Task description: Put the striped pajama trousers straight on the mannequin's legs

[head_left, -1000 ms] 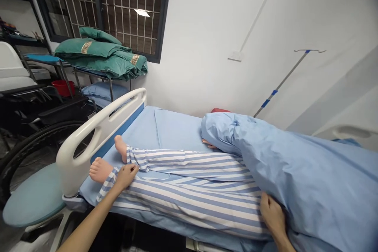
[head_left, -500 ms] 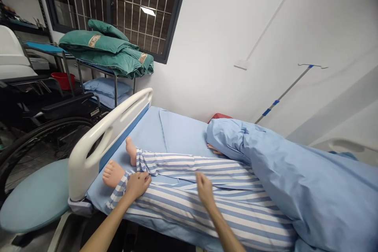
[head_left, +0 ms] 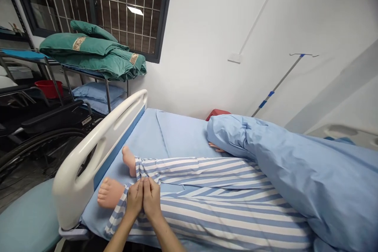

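A manikin lies on the bed in blue-and-white striped pyjama trousers (head_left: pixel 224 214), with its bare near foot (head_left: pixel 110 193) and far foot (head_left: pixel 129 161) showing. My left hand (head_left: pixel 134 199) and my right hand (head_left: pixel 152 199) lie side by side, fingers together, on the trouser leg just above the near ankle. Whether they grip the cloth is hidden. A light blue sheet (head_left: pixel 295 169) covers the manikin's upper body, and a small manikin hand (head_left: pixel 216 149) pokes out from under its edge.
A white bed footboard (head_left: pixel 97 153) stands just left of the feet. Beyond it are a black wheelchair (head_left: pixel 56 126), a red basin (head_left: pixel 49 88), and a metal rack (head_left: pixel 88 73) with green bundles and blue pillows. An IV pole (head_left: pixel 280 82) leans along the wall.
My right hand has moved left from the thigh to the ankle, beside my left hand. My left hand has stayed near the ankle, and the view has shifted slightly.
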Demonstrator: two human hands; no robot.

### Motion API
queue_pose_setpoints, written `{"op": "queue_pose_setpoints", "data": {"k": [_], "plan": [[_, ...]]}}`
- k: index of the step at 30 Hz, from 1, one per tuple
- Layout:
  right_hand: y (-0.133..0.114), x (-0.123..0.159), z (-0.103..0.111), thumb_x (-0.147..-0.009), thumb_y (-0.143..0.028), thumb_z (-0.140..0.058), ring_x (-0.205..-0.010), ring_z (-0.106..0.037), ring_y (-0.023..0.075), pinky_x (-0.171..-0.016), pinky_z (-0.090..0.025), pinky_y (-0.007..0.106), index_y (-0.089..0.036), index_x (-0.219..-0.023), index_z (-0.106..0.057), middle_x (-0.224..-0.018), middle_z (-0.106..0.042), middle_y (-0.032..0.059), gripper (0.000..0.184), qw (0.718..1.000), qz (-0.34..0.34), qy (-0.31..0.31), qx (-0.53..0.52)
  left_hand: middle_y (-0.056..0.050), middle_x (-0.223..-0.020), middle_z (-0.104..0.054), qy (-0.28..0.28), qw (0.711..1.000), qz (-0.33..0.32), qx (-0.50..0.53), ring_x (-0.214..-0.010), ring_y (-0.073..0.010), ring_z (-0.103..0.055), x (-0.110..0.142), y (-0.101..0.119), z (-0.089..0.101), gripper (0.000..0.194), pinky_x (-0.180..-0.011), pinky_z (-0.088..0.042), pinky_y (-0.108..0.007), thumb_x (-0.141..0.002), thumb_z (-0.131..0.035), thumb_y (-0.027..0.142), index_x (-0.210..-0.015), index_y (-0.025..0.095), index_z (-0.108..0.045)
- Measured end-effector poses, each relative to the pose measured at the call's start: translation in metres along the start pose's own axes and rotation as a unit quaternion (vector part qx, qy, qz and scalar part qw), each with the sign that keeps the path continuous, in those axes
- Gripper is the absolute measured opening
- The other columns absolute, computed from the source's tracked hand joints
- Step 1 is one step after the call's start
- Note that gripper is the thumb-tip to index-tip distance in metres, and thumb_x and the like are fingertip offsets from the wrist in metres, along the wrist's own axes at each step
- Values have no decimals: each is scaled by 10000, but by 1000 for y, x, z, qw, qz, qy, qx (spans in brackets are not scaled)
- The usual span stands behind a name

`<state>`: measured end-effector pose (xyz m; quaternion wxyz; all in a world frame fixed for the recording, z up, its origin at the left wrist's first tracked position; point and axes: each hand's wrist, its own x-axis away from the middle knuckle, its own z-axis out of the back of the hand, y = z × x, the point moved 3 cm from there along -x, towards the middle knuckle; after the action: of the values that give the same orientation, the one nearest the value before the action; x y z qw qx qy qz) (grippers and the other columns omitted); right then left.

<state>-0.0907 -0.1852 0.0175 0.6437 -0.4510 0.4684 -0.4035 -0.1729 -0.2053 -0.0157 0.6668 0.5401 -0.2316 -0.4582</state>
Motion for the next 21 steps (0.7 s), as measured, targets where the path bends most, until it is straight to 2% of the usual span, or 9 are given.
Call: {"op": "queue_pose_setpoints", "data": {"k": [3, 5, 8, 14, 17, 21], "plan": [[9, 3, -5, -877, -435, -347, -517, -365, 131, -503, -293, 253, -218, -570, -335, -528, -392, -27, 376, 999, -15, 36, 7, -108, -863, -680, 10, 1000, 7, 2, -870, -225, -607, 0, -3, 1, 393, -824, -453, -322, -814, -359, 478, -770, 185, -616], [16, 4, -6, -888, -433, -312, -516, -385, 138, -503, -293, 259, -220, -568, -350, -527, -421, -16, 386, 998, -23, 53, 22, -80, -748, -660, -5, 1000, 7, 8, -758, -203, -594, -1, 1, 2, 368, -746, -460, -298, -810, -387, 471, -693, 187, -589], [21, 6, -7, -896, -409, -299, -515, -403, 138, -508, -284, 261, -216, -575, -396, -531, -465, -7, 387, 998, -12, 44, 50, -21, -571, -555, -12, 998, 28, 55, -586, -146, -499, -2, 13, 3, 383, -592, -427, -249, -818, -399, 471, -582, 185, -495], [21, 3, -2, -915, -365, -265, -505, -429, 117, -511, -289, 242, -196, -580, -408, -525, -469, -16, 402, 998, -6, 60, 13, 56, -462, -317, 51, 980, 73, 180, -466, -77, -315, 0, 39, -6, 408, -468, -323, -200, -776, -476, 455, -506, 200, -308], [21, 1, 0, -912, -367, -274, -501, -427, 112, -508, -288, 236, -191, -575, -409, -518, -473, -16, 404, 997, -12, 69, 18, 60, -449, -286, 94, 972, 80, 198, -447, -72, -294, 1, 37, -13, 413, -458, -322, -197, -777, -463, 437, -490, 205, -279], [22, 1, 1, -906, -374, -300, -510, -439, 115, -501, -283, 235, -187, -582, -428, -530, -500, -7, 395, 997, -25, 67, 31, 36, -449, -386, 128, 982, 79, 114, -463, -97, -370, 1, 20, -13, 374, -458, -352, -213, -758, -474, 451, -500, 199, -373]]}}
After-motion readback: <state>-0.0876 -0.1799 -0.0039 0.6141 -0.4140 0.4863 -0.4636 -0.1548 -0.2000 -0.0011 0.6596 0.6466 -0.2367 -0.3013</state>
